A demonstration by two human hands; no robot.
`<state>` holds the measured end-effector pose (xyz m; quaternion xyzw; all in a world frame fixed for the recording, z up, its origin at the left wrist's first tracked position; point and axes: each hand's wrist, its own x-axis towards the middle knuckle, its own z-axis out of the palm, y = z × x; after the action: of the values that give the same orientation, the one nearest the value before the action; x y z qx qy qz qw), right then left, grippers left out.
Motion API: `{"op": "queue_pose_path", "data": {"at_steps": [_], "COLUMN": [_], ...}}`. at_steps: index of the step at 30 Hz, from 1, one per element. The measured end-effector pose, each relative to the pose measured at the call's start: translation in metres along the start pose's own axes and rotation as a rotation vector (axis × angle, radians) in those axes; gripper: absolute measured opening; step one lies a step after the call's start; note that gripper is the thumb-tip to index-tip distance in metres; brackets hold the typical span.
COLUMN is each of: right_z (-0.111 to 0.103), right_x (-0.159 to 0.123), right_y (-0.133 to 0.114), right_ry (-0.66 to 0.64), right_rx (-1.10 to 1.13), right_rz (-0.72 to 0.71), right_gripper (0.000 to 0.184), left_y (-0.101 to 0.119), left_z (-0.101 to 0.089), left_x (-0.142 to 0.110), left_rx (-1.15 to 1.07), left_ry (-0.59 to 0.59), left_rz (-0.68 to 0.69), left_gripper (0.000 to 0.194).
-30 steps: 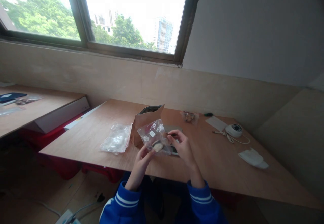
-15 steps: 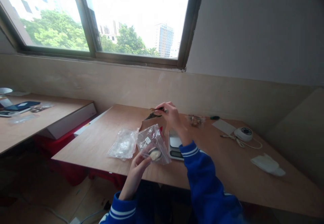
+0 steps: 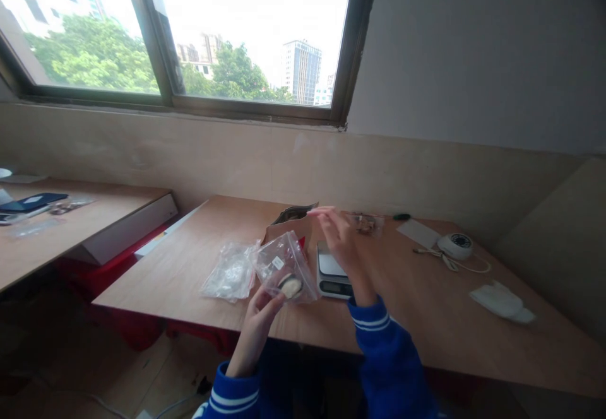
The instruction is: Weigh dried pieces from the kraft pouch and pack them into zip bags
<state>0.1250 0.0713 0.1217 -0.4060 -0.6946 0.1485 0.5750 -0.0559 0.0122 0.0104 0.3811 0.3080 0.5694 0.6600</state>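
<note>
Seeing at left, on a light-brown wooden table [image 3: 156, 271], a flat pile of clear plastic bags [image 3: 230, 272]. Just beside it, pinching a clear zip bag with a white label [image 3: 290, 256] by its lower edge, clamped between left hand [image 3: 262, 312] thumb and fingers; showing inside a dark-rimmed, pale round piece [image 3: 290, 288]. Behind, facing an upright, open brown paper pouch [image 3: 285, 230]. Extending right hand [image 3: 337, 233] fingers at its mouth; cannot tell whether gripping anything. Farther right, seeing a silver-topped kitchen scale [image 3: 333, 288], then a white dome camera [image 3: 455, 246].
</note>
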Motion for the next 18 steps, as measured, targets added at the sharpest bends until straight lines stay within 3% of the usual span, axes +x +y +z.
{"op": "queue_pose_path", "data": {"at_steps": [2, 5, 9, 18], "right_z": [-0.005, -0.005, -0.002, -0.001], "right_x": [-0.02, -0.048, -0.065, -0.071], "right_y": [-0.002, 0.005, 0.017, 0.017], "right_ry": [-0.036, -0.226, -0.391, -0.463], "right_rx": [0.129, 0.211, 0.227, 0.103], "right_rz": [0.141, 0.307, 0.446, 0.353], "right_gripper": [0.023, 0.019, 0.021, 0.032], "left_y": [-0.002, -0.007, -0.011, -0.011], "left_z": [0.005, 0.01, 0.013, 0.012], "left_x": [0.0, 0.001, 0.001, 0.006], "left_rx": [-0.004, 0.01, 0.046, 0.089], "left_ry": [0.042, 0.088, 0.033, 0.119], "left_rz": [0.012, 0.024, 0.044, 0.129], "left_gripper": [0.046, 0.048, 0.047, 0.049]}}
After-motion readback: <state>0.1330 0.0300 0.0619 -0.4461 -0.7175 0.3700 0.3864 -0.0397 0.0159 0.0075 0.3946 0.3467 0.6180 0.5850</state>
